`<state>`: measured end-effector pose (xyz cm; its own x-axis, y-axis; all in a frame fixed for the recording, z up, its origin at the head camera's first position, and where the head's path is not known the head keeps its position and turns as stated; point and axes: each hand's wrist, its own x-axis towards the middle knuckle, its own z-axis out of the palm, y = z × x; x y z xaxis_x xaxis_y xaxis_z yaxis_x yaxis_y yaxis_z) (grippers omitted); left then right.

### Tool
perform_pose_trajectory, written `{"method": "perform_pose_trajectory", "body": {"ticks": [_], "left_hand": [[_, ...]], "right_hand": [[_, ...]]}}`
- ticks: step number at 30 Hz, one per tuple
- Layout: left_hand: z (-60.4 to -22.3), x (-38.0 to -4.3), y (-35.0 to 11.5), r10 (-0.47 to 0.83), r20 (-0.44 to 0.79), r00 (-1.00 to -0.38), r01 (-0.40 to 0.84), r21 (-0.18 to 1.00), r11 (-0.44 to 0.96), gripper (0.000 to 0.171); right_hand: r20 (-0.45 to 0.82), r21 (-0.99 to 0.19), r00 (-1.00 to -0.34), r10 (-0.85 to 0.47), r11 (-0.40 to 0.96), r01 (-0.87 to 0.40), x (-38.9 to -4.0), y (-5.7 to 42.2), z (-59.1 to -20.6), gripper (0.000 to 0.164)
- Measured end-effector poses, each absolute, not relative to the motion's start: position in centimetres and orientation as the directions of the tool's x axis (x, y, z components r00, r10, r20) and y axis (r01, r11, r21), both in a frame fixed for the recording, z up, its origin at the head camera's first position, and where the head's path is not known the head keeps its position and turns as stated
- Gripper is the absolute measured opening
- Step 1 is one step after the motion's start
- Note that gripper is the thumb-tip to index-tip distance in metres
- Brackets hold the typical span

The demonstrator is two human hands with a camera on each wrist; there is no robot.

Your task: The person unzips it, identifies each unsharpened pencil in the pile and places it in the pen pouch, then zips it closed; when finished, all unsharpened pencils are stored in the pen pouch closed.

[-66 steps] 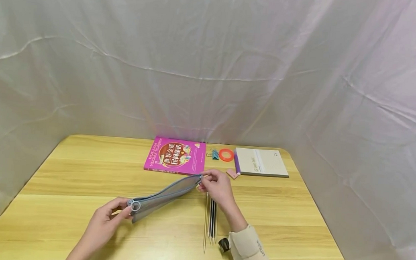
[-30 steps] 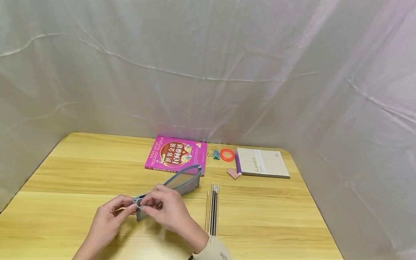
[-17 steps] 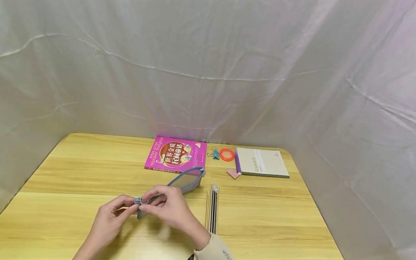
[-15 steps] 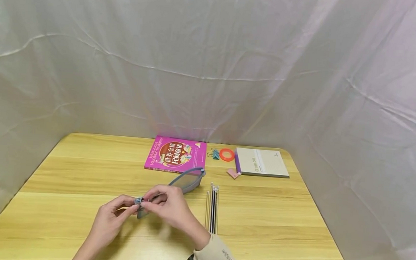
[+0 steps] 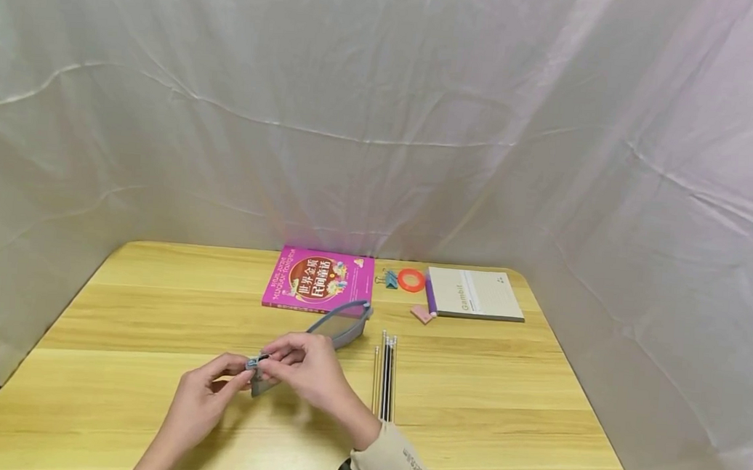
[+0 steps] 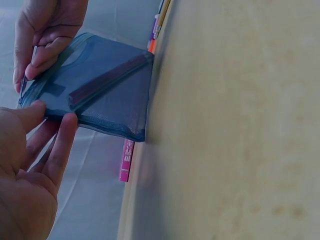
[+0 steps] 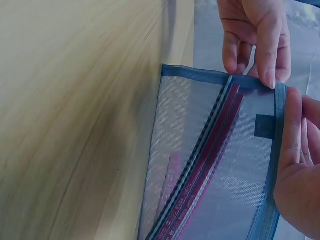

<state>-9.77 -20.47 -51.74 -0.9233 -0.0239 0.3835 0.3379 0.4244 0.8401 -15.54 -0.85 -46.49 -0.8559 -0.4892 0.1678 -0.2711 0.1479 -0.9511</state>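
Note:
A blue-grey mesh zipper pouch (image 5: 349, 328) is held above the table, its zipped mouth gaping at the far end. My left hand (image 5: 197, 401) pinches its near corner at the end of the zipper. Close beside it, my right hand (image 5: 314, 376) pinches the zipper pull (image 6: 22, 86) with thumb and forefinger. The pull's ring is mostly hidden by the fingers. Through the mesh shows a long dark-red striped strip (image 7: 207, 150), lying slantwise. To the right, several pencils (image 5: 386, 374) lie side by side on the table, partly behind the right forearm.
A magenta book (image 5: 321, 278) lies at the back. Beside it are a blue binder clip (image 5: 391, 279), an orange-red ring (image 5: 411, 280), a pink eraser-like block (image 5: 421, 314), a purple marker (image 5: 430, 295) and a beige notebook (image 5: 477, 293). Pale cloth (image 5: 384, 119) surrounds the table.
My right hand has let go of the pouch's far end and come left to the zipper pull beside my left hand. In the last half second both hands shift only slightly.

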Motion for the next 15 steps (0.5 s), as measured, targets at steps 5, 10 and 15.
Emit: {"method": "perform_pose_trajectory", "body": {"ticks": [5,10,15], "left_hand": [[-51.5,-9.9,-20.4,-0.039,0.367,-0.930,0.319,0.852,0.415,0.016],[-51.4,-9.7,-20.7,-0.081,0.355,-0.931,0.296,0.867,0.400,0.012],[-51.3,-9.7,-20.8,-0.076,0.372,-0.925,0.315,0.863,0.394,0.013]], "right_hand": [[0.168,-0.949,-0.868,-0.468,0.161,-0.270,-16.1,-0.1,-46.2,0.009],[0.149,-0.956,-0.905,-0.398,0.177,-0.235,-17.2,1.5,-45.9,0.006],[0.134,-0.959,-0.911,-0.391,0.181,-0.218,-17.6,2.4,-45.9,0.006]]}}
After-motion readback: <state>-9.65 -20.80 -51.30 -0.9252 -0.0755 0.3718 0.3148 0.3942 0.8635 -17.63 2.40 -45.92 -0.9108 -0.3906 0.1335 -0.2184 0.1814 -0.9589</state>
